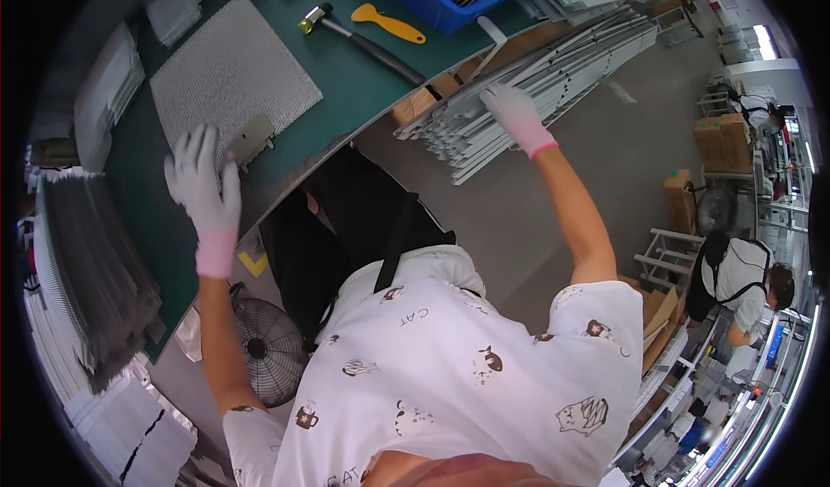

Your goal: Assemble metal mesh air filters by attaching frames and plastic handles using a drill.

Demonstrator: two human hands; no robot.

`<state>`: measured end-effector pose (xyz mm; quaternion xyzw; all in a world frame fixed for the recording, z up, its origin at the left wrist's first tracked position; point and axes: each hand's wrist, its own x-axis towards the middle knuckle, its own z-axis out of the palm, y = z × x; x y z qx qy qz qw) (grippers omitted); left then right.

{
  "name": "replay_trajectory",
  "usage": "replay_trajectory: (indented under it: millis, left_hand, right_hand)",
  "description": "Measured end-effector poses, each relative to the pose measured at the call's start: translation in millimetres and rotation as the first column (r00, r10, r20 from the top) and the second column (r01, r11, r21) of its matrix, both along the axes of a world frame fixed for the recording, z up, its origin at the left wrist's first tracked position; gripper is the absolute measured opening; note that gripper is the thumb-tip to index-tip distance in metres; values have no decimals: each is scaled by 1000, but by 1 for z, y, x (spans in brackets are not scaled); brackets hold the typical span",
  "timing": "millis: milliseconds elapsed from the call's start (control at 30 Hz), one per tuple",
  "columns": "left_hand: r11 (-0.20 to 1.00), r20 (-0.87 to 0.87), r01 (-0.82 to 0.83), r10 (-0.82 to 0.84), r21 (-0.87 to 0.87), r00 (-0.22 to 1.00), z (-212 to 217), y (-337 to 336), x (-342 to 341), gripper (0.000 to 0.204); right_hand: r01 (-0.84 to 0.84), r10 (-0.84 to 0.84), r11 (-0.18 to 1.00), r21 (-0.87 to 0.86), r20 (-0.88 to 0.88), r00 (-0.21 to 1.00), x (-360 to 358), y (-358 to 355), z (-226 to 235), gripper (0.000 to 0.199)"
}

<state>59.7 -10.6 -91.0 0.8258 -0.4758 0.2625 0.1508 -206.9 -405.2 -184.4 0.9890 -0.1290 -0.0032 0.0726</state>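
My left hand (pixel 203 176), in a white glove with a pink cuff, is open with its fingers spread over the near left edge of a silvery mesh panel (pixel 233 67). Beside its thumb, a small beige notched plate (pixel 252 141) lies at the panel's near edge. The panel rests on a green-topped table (pixel 337 72). My right hand (pixel 516 113), gloved alike, reaches out to the right onto a stack of long pale metal strips (pixel 562 76). Its fingers are bent together at a strip's edge; their tips are partly hidden.
A black-handled hammer (pixel 372 50), a yellow scraper (pixel 389 24) and a blue bin (pixel 441 7) of thin metal parts lie on the table. More mesh panels (pixel 95 271) are stacked at left. A floor fan (pixel 264 349) stands below. Another person (pixel 739 271) works at right.
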Motion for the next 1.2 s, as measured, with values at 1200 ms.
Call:
replay_trajectory:
  millis: [1200]
  left_hand:
    - [-333,207,-372,-917,-866,340,177,269,-76,11]
  right_hand:
    - [-863,-477,-410,295,737,479,14,23,231,38]
